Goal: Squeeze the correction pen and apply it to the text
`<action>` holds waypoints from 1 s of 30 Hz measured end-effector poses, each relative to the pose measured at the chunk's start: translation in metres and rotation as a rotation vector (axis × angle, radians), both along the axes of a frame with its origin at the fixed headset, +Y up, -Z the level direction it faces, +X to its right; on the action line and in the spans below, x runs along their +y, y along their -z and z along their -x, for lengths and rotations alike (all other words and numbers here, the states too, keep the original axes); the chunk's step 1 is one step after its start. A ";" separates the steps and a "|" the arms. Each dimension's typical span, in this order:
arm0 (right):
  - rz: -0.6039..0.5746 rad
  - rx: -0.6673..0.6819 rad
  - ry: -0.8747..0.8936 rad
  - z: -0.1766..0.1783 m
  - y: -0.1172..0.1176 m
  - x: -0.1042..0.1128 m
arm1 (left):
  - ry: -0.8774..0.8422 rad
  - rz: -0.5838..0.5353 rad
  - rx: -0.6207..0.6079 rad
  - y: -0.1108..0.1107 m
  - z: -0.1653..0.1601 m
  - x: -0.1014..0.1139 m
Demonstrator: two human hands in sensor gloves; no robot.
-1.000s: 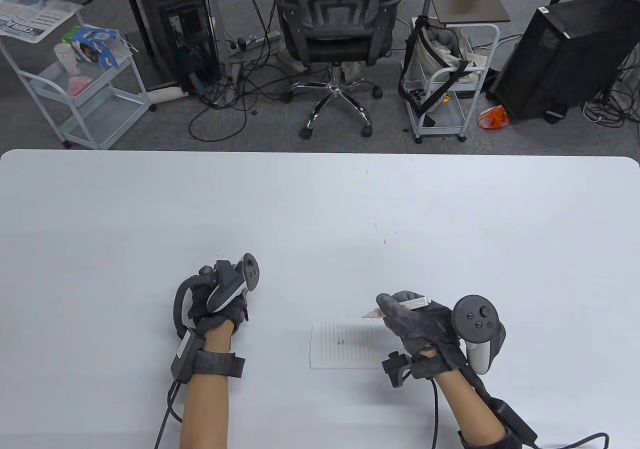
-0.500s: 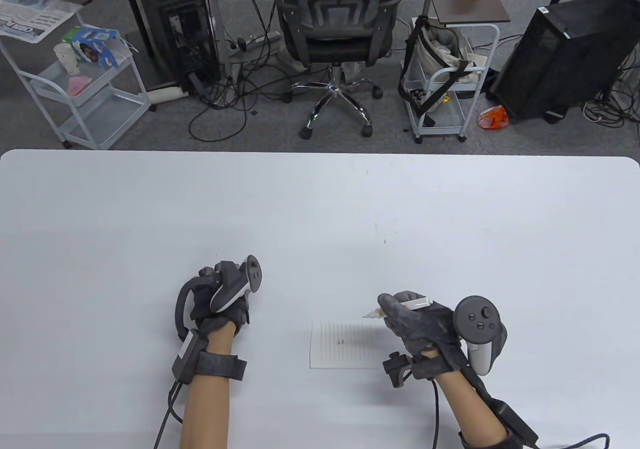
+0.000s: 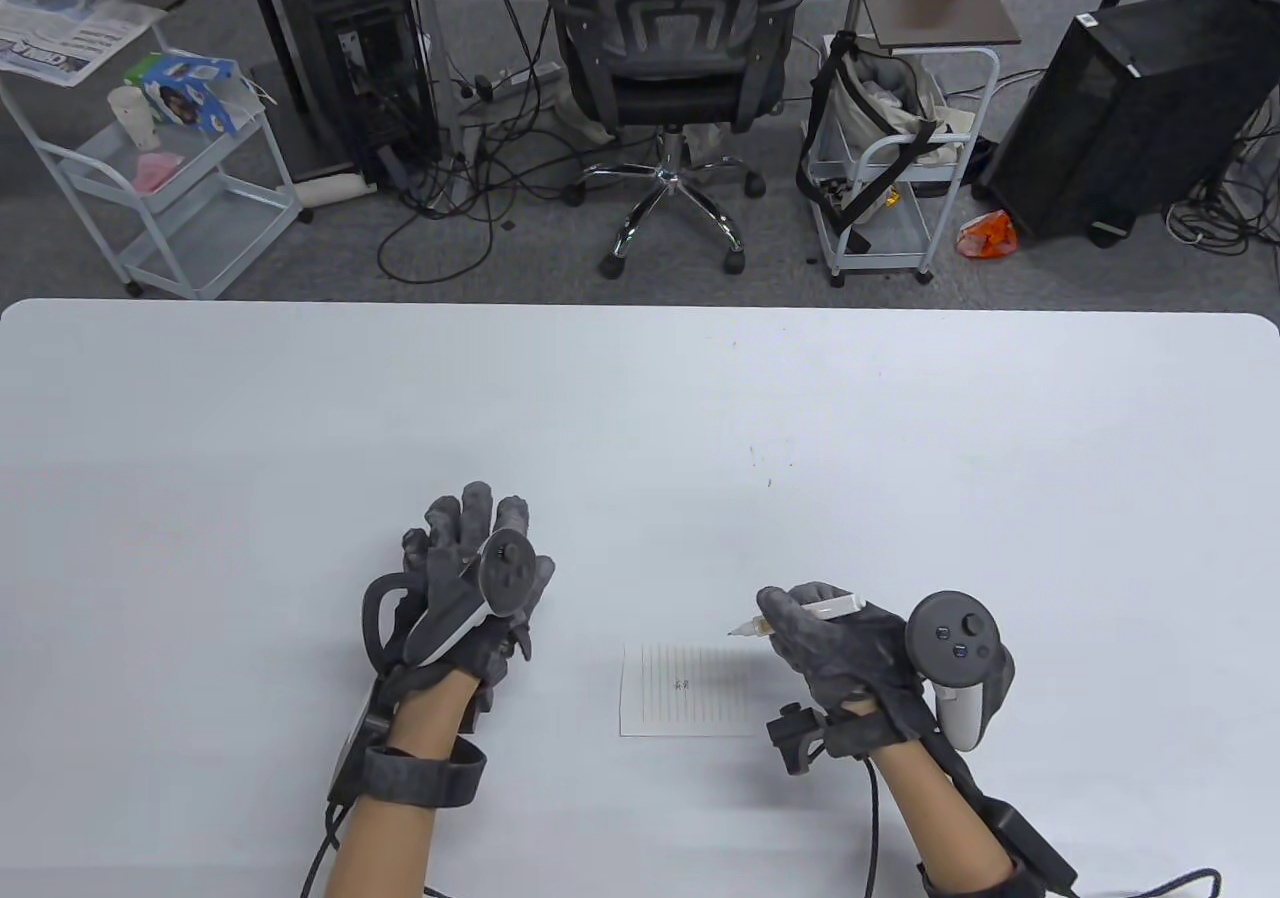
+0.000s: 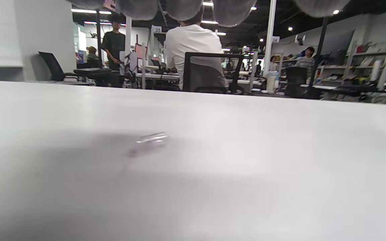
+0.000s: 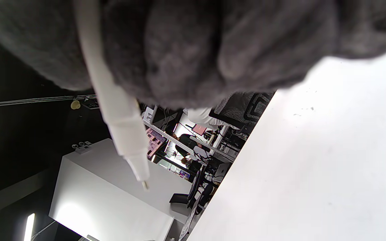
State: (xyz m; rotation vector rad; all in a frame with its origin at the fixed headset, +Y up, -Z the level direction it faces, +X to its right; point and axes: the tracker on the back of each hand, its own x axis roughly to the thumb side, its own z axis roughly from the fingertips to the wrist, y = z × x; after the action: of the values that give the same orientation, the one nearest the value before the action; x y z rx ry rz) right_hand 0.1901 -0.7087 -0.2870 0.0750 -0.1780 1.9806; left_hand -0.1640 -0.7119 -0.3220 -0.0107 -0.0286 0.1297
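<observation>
My right hand [image 3: 800, 618] grips a white correction pen [image 3: 825, 605], its bare tip pointing left just past the top right corner of a small lined paper [image 3: 690, 708]. The paper lies flat on the white table [image 3: 640, 418] and bears a little dark text [image 3: 682, 683] near its middle. In the right wrist view the pen [image 5: 119, 117] juts out from my curled fingers [image 5: 186, 50]. My left hand [image 3: 480, 528] is open, fingers spread, left of the paper. A small clear cap-like piece [image 4: 149, 142] lies on the table below it, seen only in the left wrist view.
Past the table's far edge stand an office chair [image 3: 670, 58], two white carts [image 3: 180, 188] [image 3: 890, 168] and dark computer cases [image 3: 1130, 108]. Cables trail from both wrists to the table's front edge.
My left hand has gone from a closed fist to open, spread fingers and has shifted a little to the right. The right hand and pen have stayed in place.
</observation>
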 end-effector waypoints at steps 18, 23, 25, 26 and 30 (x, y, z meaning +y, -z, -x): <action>-0.024 0.029 -0.157 0.021 -0.003 -0.003 | -0.003 0.167 -0.386 -0.061 -0.076 -0.033; -0.035 0.026 -0.284 0.035 -0.004 -0.006 | 0.001 0.246 -0.415 -0.062 -0.082 -0.045; -0.043 0.024 -0.357 0.043 -0.004 -0.007 | 0.008 0.289 -0.416 -0.060 -0.085 -0.051; -0.046 0.025 -0.387 0.047 -0.004 -0.008 | 0.012 0.303 -0.416 -0.059 -0.086 -0.053; -0.058 0.041 -0.528 0.068 -0.004 -0.015 | 0.060 0.364 -0.412 -0.054 -0.092 -0.064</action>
State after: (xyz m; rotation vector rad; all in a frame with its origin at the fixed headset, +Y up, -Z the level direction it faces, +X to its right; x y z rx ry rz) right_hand 0.1226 -0.7234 -0.2834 0.2177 -0.2038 2.4974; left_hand -0.0716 -0.7762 -0.2676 -0.4020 -0.4157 0.0699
